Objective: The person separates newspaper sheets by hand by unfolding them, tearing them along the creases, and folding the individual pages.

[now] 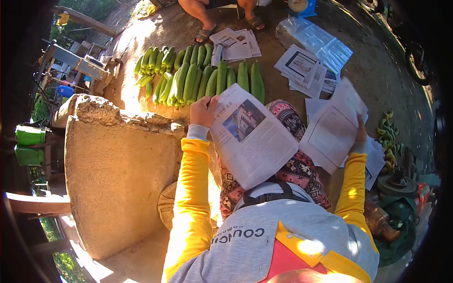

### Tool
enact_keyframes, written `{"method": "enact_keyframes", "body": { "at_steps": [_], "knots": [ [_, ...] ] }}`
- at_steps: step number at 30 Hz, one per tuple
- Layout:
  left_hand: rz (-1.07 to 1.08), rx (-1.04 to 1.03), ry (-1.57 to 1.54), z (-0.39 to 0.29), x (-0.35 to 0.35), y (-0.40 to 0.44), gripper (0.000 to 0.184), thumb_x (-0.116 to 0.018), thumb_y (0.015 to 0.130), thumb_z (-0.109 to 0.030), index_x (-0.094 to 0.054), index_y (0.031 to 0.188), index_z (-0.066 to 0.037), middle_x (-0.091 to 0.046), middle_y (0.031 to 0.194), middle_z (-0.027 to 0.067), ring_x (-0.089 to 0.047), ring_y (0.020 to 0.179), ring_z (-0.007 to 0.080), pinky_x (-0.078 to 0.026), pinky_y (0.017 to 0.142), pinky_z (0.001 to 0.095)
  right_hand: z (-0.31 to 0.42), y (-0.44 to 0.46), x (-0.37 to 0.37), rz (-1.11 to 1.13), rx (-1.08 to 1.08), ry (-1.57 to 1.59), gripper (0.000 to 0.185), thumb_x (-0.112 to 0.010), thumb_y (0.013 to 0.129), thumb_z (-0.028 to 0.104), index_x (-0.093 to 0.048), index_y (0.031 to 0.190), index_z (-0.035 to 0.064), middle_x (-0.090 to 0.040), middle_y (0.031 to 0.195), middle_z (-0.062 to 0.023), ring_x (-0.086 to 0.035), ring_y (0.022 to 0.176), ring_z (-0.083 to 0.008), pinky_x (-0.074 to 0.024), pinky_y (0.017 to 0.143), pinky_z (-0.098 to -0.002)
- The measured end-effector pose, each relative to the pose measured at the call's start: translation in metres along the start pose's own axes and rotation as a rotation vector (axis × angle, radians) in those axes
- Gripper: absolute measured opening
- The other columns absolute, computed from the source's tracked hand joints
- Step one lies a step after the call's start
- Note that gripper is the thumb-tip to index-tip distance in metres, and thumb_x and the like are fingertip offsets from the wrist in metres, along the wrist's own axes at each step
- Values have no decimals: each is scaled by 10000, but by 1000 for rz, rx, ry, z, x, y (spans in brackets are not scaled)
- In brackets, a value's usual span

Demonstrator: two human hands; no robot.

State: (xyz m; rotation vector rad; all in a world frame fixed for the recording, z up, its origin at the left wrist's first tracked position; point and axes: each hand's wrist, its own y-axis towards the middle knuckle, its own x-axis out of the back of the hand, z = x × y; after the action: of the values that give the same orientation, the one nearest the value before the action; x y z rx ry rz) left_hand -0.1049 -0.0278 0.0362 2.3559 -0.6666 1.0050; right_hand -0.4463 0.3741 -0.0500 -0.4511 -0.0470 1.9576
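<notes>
My left hand grips the upper left corner of a printed sheet of paper, which has a photo of a building near its top. The sheet hangs tilted above my lap. At the right, my right hand is closed on the edge of another paper sheet, held upright and partly curled. Some of that hand's fingers are hidden behind the paper. Just beyond my left hand, long green gourds lie side by side in rows on the ground.
More printed papers and clear plastic sheeting lie ahead. Another person's sandalled feet are beyond the gourds, near a blue scale. A concrete wall stands left. Green and yellow produce lies right.
</notes>
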Motion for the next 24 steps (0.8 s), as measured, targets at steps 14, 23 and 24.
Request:
{"method": "enact_keyframes", "body": {
  "at_steps": [14,23,24],
  "knots": [
    [2,-125,133,13,-8,18,355,-629,818,-321,-580,679,2,-559,611,188,-545,533,342,-438,513,380,155,31,25,1045,362,744,282,-453,939,264,-493,1077,22,-592,734,-75,-561,610,-131,-493,591,-305],
    [86,-283,-79,-44,-30,22,338,-629,821,-313,-599,708,4,-567,608,171,-546,538,332,-432,517,354,104,0,-145,758,129,151,184,-552,892,195,-590,964,30,-596,724,-26,-526,576,-68,-463,568,-243],
    [96,-308,-98,-52,-32,23,338,-632,819,-316,-604,715,5,-572,611,168,-547,545,334,-434,522,349,95,-7,-166,741,117,16,188,-565,886,197,-605,962,30,-611,744,-28,-540,595,-67,-465,578,-238]
  ]
}}
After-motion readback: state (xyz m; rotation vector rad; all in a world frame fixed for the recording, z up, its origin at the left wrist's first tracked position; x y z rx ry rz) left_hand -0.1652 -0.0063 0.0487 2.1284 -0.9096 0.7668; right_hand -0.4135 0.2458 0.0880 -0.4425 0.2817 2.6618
